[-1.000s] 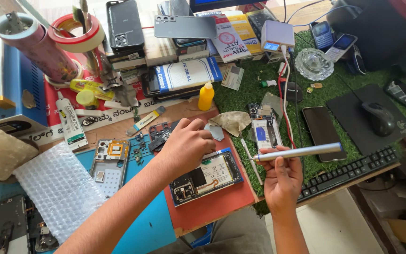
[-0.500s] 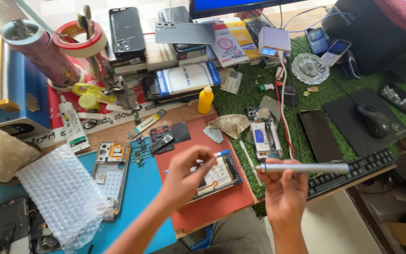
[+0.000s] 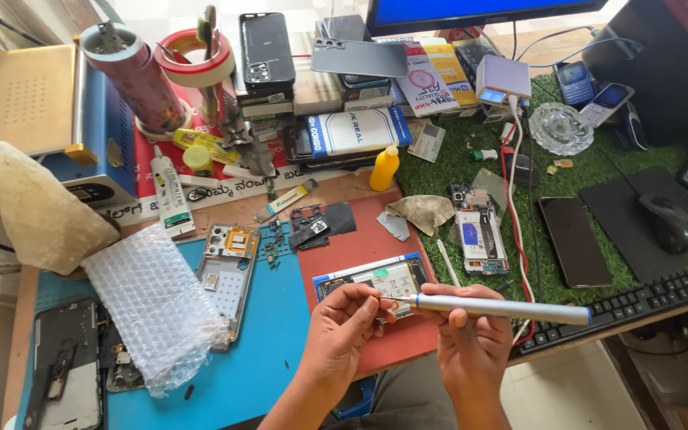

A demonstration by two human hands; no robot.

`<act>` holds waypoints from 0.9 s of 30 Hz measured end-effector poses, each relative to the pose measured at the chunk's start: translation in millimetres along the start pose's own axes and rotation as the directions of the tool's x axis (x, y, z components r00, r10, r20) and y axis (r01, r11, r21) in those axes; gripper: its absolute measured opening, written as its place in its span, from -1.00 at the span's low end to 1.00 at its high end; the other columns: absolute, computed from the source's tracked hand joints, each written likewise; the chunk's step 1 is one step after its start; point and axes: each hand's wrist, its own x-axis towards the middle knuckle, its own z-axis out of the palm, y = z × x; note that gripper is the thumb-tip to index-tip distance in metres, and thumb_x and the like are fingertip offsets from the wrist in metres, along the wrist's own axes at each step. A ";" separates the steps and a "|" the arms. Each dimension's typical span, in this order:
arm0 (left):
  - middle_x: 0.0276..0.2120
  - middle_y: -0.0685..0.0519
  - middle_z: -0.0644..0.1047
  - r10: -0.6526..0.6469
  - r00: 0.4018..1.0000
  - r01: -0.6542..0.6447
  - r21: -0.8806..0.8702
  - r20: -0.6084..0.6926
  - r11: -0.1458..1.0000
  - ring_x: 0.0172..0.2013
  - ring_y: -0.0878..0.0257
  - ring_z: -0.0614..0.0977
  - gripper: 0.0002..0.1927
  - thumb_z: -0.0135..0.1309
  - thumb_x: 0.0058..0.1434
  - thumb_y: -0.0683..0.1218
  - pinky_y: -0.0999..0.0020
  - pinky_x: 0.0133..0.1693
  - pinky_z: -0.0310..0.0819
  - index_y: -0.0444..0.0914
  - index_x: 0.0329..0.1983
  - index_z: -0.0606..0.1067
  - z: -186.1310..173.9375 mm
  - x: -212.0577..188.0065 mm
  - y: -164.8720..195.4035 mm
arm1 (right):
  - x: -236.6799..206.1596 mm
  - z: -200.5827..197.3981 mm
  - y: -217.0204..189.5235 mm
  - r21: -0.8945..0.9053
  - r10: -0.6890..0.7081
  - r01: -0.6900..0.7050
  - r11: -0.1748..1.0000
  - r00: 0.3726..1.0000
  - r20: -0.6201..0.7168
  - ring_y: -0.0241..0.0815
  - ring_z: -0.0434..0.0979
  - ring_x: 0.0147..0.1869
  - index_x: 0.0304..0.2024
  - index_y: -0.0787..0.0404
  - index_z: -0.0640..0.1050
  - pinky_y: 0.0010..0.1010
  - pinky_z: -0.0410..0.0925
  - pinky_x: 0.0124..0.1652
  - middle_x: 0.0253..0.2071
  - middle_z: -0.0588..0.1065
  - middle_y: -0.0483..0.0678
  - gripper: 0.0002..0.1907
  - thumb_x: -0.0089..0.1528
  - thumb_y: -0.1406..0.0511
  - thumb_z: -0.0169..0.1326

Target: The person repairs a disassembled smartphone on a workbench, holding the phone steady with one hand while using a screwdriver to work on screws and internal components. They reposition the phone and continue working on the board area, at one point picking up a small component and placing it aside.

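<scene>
Your right hand (image 3: 471, 350) wraps the silver pen-shaped screwdriver (image 3: 503, 308), fingers curled round the barrel near its left end. Its long axis runs almost level, left to right, with the tail out over the black keyboard (image 3: 615, 306). Your left hand (image 3: 344, 330) is closed to a pinch, thumb and forefinger meeting right at the tool's tip, so it is the nearer hand to that end; whether they grip a bit there is too small to tell. Just beyond the tip, on the red mat (image 3: 360, 239), lies the opened phone (image 3: 376, 280).
</scene>
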 end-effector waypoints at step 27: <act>-0.14 0.13 0.49 0.266 0.958 -0.218 0.330 -0.109 0.919 -0.30 0.39 0.55 -0.49 0.19 0.16 -0.25 0.50 -0.27 0.49 -0.23 0.17 0.36 24.6 -44.4 25.3 | 3.9 6.6 -12.0 -0.152 -0.045 0.064 0.986 0.991 0.130 0.06 0.62 0.15 0.14 0.34 0.43 -0.12 0.51 0.17 0.05 0.55 0.35 -0.71 0.40 0.38 0.13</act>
